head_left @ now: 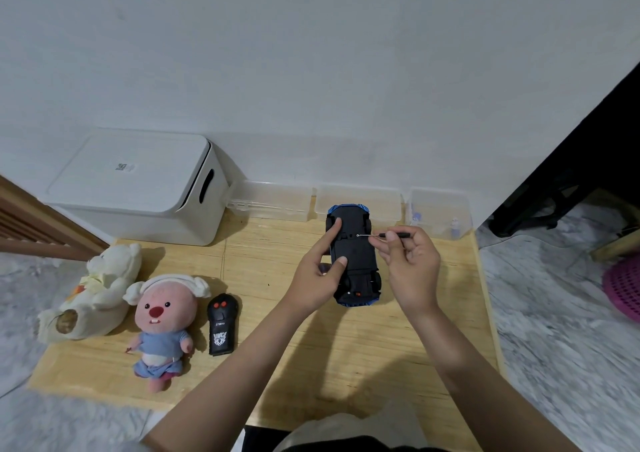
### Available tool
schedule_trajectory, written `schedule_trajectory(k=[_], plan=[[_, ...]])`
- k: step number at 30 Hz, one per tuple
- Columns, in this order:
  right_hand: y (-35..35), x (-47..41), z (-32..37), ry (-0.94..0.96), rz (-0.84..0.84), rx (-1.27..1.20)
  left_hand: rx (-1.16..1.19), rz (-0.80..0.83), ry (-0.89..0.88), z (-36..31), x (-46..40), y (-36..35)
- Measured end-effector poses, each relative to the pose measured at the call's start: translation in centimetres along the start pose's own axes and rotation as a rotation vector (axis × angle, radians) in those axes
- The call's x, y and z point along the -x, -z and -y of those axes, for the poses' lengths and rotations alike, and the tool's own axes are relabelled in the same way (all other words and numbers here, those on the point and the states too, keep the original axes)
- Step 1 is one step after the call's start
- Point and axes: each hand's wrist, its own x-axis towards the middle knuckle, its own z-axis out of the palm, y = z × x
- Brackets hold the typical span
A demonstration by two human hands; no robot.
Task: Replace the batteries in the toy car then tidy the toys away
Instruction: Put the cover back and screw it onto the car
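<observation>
A blue toy car (356, 254) lies upside down above the wooden board, its black underside facing me. My left hand (320, 271) grips its left side, the index finger on the front wheel and the thumb on the chassis. My right hand (408, 261) pinches a small black screwdriver (384, 235), whose thin tip touches a screw on the car's underside. A black remote control (221, 325) lies flat on the board to the left.
A pink beaver plush (162, 327) and a cream bear plush (93, 295) lie at the board's left. A white lidded storage box (138, 188) stands at the back left. Three clear plastic bins (360, 202) line the wall. A pink basket (623, 285) sits at the right.
</observation>
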Motion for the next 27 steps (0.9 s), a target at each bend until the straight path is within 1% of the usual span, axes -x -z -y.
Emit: schedule_trajectory(k=[8, 12, 17, 23, 25, 27], plan=[[-0.1, -0.1, -0.3, 0.032, -0.006, 0.078, -0.001, -0.008, -0.010, -0.2, 0.0, 0.0], [0.1, 0.0, -0.4, 0.126, 0.017, 0.183, -0.011, -0.001, -0.009, -0.1, -0.1, 0.0], [0.3, -0.3, -0.1, 0.336, 0.077, 0.436, -0.042, -0.025, -0.004, -0.3, -0.2, 0.0], [0.6, -1.2, 1.5, 0.536, 0.206, 0.739, -0.193, -0.033, -0.058, 0.4, -0.4, 0.4], [0.5, -1.7, 1.9, 0.561, 0.231, 0.833, -0.216, -0.036, -0.060, 0.4, -0.3, 0.5], [0.4, -2.3, 2.3, 0.541, 0.240, 0.911, -0.224, -0.039, -0.069, 0.4, -0.3, 0.6]])
